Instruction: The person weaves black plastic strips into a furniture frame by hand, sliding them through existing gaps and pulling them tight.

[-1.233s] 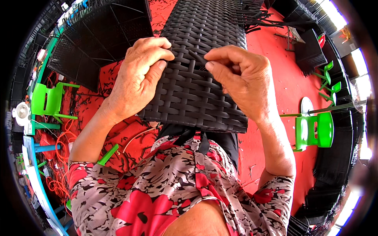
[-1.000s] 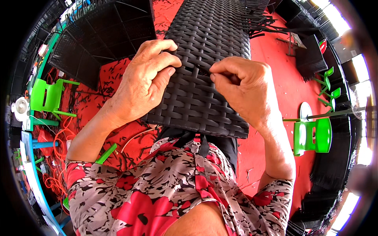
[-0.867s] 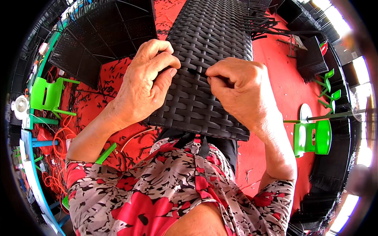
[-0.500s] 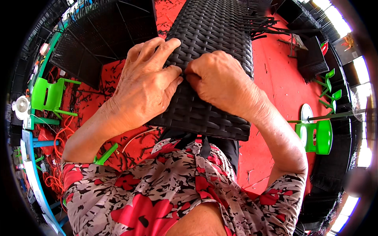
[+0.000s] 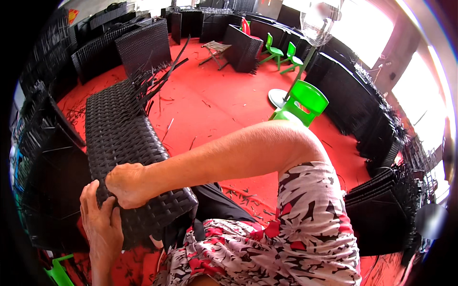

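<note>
A long panel woven from flat black plastic strips (image 5: 121, 119) runs from my lap toward the far left. My right hand (image 5: 129, 186) is closed low over its near part, knuckles up, with the fingertips turned inward. Whatever those fingers pinch is hidden beneath them. Beside it, my left hand (image 5: 101, 220) lies along the panel's left edge, fingers and thumb stretched out and apart, close to the right hand. Loose black strip ends (image 5: 151, 88) stick out in a bunch from the panel's far right side.
A green chair (image 5: 305, 102) stands right of my forearm by a pole fan's round base (image 5: 277, 98). Farther off are a folding stool (image 5: 214, 51) and small green chairs (image 5: 271, 50). Black woven panels (image 5: 143, 47) line the sides; strip scraps litter the red floor (image 5: 210, 100).
The view has swung to the right, so the panel and both hands now appear farther left and lower. Both hands stay at the panel's near part, the right one still closed.
</note>
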Tool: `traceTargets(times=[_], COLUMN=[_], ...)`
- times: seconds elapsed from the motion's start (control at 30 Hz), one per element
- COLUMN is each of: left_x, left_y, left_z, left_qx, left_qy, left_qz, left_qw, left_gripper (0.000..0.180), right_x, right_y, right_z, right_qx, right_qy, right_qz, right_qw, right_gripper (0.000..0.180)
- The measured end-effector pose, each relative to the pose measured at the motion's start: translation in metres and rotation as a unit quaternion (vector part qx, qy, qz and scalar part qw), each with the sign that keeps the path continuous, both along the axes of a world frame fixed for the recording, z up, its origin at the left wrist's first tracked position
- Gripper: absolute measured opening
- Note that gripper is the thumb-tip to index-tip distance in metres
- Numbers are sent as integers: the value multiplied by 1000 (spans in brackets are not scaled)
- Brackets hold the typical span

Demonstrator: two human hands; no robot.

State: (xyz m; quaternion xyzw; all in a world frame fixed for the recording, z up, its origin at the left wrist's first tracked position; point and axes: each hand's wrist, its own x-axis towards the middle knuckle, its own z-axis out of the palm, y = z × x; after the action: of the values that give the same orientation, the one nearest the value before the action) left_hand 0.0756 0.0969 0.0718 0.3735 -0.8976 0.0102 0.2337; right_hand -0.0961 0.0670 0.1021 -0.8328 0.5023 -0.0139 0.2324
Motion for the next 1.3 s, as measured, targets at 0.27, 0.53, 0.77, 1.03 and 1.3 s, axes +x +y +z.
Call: traceTargets(times=[0.27,0.53,0.77,1.03,1.3], left_x=[27,18,-24,-71,-87], left_y=[-14,-1,-36,-57,-61], left_z=[-47,-132,-171,-163,-160], left_qx=[101,383,649,579,555], left_qy=[277,773,653,666,664], left_qz=[-27,131,-79,-125,-147], left_qw=[955,488,382,453,479], left_gripper=[20,17,16,16,17], right_x=[-3,-19,-13,-19,-11], right_y=[11,14,12,17,19], right_z=[-5,-2,3,5,14], right_qx=[320,326,341,326,237], right_qy=[-377,-474,-466,-455,-330], right_qz=[-288,-273,-254,-292,-243], right_qw=[820,771,776,775,881], right_gripper=[9,29,38,36,36])
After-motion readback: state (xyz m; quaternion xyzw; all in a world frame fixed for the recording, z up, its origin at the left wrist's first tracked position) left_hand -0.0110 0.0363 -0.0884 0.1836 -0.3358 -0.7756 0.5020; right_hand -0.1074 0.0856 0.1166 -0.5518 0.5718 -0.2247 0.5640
